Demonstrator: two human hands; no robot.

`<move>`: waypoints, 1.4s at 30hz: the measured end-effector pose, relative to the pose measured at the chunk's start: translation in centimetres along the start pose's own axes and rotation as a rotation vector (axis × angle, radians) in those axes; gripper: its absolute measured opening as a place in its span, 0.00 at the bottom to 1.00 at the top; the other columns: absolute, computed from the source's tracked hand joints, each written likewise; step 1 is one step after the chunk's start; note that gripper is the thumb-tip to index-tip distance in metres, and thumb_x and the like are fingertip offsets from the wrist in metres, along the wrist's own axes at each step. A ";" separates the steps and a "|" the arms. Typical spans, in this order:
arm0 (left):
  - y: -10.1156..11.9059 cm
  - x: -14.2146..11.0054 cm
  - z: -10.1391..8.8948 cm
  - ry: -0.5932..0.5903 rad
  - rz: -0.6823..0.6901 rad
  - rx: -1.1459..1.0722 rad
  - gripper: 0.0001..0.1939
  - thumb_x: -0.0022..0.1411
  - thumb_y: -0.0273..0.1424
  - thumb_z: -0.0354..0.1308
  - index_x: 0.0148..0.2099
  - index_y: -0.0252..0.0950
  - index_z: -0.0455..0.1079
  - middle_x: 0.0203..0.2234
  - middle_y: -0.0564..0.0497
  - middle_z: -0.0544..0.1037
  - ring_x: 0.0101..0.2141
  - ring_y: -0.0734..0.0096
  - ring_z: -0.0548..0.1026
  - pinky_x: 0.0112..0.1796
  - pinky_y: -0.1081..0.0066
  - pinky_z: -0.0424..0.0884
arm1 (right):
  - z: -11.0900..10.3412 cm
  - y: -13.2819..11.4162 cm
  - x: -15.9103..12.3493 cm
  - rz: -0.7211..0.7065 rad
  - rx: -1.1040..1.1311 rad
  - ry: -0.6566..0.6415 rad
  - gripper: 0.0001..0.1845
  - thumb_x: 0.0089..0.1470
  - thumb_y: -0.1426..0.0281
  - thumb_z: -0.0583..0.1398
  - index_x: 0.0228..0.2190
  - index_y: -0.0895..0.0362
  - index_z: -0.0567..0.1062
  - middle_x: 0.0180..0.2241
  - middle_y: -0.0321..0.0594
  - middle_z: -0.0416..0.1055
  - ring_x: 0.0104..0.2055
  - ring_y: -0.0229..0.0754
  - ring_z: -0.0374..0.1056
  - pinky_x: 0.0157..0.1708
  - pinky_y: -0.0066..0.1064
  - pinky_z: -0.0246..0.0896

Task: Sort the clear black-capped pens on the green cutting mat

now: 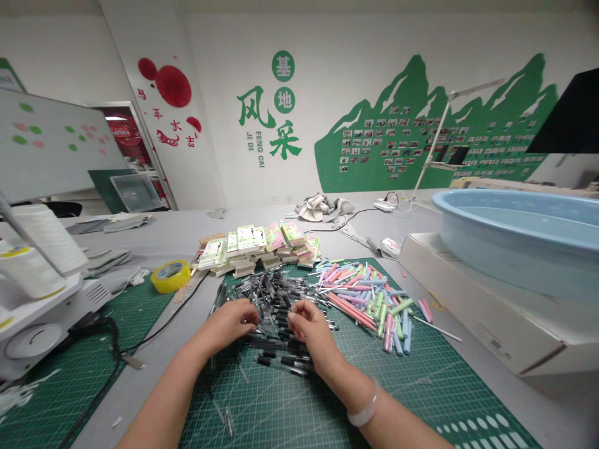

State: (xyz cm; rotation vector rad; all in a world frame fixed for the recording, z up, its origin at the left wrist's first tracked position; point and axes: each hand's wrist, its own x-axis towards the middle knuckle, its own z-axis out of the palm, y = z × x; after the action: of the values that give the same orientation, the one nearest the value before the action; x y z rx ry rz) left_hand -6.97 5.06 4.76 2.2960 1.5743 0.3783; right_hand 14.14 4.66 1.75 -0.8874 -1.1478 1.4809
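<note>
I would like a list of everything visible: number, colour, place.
Pens: many, black and clear, centre
Tubes: many, mixed pastels, right of pens
Boxes: many, mainly pale green, behind pens
Table: one, grey, beneath mats
Mats: two, green, on table
Tape: one, yellow, left
Machine: one, white, left
Cones: at least two, white, machine top
Carton: one, white, right
Basin: one, blue, on carton
Cloths: several, greyish, on table
Whiteboard: one, white, left
Mural: one, green, wall
Bracelet: one, pale, right wrist
Left hand: one, bare, at pens
Right hand: one, bare, pinching a pen
</note>
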 end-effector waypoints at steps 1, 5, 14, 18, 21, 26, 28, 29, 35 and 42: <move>0.1 0.0 0.1 0.000 0.018 0.007 0.08 0.50 0.28 0.54 0.31 0.41 0.74 0.28 0.52 0.73 0.32 0.68 0.70 0.32 0.74 0.61 | 0.0 0.0 0.0 -0.003 -0.005 0.004 0.09 0.43 0.67 0.60 0.24 0.55 0.63 0.16 0.27 0.61 0.16 0.30 0.51 0.16 0.23 0.41; 0.1 0.1 0.7 -0.036 0.036 0.033 0.07 0.50 0.28 0.55 0.30 0.41 0.74 0.29 0.52 0.72 0.32 0.68 0.70 0.33 0.74 0.61 | -0.1 0.0 0.1 -0.009 -0.017 0.012 0.10 0.43 0.66 0.60 0.24 0.55 0.63 0.16 0.27 0.60 0.16 0.30 0.51 0.15 0.23 0.41; 0.3 0.0 1.4 -0.012 0.027 0.192 0.08 0.51 0.26 0.54 0.32 0.43 0.72 0.32 0.53 0.73 0.35 0.67 0.71 0.32 0.74 0.59 | 0.0 0.1 0.0 0.000 -0.001 0.008 0.10 0.43 0.66 0.60 0.24 0.55 0.63 0.16 0.26 0.60 0.16 0.30 0.51 0.16 0.23 0.41; 0.6 0.0 1.7 -0.004 0.033 0.258 0.09 0.51 0.26 0.53 0.32 0.43 0.71 0.32 0.53 0.73 0.35 0.67 0.71 0.30 0.73 0.58 | 0.0 0.2 0.0 -0.002 0.006 0.004 0.10 0.43 0.66 0.61 0.24 0.55 0.63 0.16 0.26 0.61 0.16 0.30 0.51 0.16 0.23 0.41; 1.1 -0.1 1.7 0.002 0.023 0.263 0.07 0.50 0.25 0.53 0.31 0.41 0.70 0.32 0.53 0.72 0.33 0.68 0.71 0.29 0.73 0.58 | 0.0 0.3 0.1 0.012 0.003 0.004 0.10 0.43 0.66 0.61 0.24 0.55 0.63 0.16 0.27 0.61 0.16 0.30 0.51 0.16 0.23 0.41; 1.7 0.1 1.0 0.195 -0.022 0.065 0.04 0.51 0.27 0.52 0.30 0.39 0.68 0.28 0.52 0.72 0.30 0.70 0.69 0.31 0.73 0.60 | -0.1 0.5 0.2 0.006 -0.012 0.001 0.10 0.43 0.66 0.60 0.24 0.55 0.63 0.16 0.27 0.60 0.16 0.30 0.51 0.16 0.23 0.41; 1.8 0.4 0.7 0.321 -0.040 -0.149 0.03 0.52 0.30 0.54 0.30 0.38 0.68 0.26 0.53 0.72 0.28 0.70 0.69 0.31 0.73 0.62 | -0.2 0.8 0.3 -0.002 -0.019 -0.006 0.09 0.43 0.67 0.60 0.25 0.55 0.63 0.16 0.27 0.60 0.16 0.30 0.50 0.16 0.23 0.41; 1.8 0.6 0.7 0.384 -0.053 -0.300 0.04 0.52 0.31 0.55 0.31 0.38 0.69 0.26 0.52 0.72 0.27 0.70 0.69 0.30 0.72 0.63 | -0.2 0.9 0.3 -0.005 -0.027 -0.011 0.08 0.43 0.67 0.59 0.25 0.55 0.64 0.16 0.27 0.60 0.16 0.30 0.50 0.16 0.23 0.41; 2.4 1.4 1.5 0.539 -0.226 -1.241 0.20 0.47 0.38 0.64 0.42 0.33 0.72 0.33 0.47 0.76 0.31 0.70 0.73 0.32 0.72 0.69 | 0.0 1.4 0.2 -0.027 -0.156 -0.038 0.04 0.44 0.71 0.58 0.25 0.55 0.65 0.16 0.27 0.61 0.17 0.32 0.52 0.18 0.24 0.45; 3.4 1.5 2.4 0.494 -0.268 -1.402 0.19 0.43 0.37 0.67 0.38 0.34 0.74 0.34 0.46 0.79 0.34 0.68 0.75 0.35 0.73 0.70 | 0.2 1.3 -0.2 -0.036 -0.239 -0.052 0.04 0.44 0.73 0.57 0.24 0.55 0.65 0.17 0.27 0.62 0.19 0.32 0.54 0.19 0.24 0.46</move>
State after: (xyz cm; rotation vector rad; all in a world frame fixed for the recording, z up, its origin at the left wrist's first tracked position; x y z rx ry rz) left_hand -2.62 5.07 4.05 0.9202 1.0840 1.4561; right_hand 13.67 4.44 0.57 -0.9892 -1.3928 1.3634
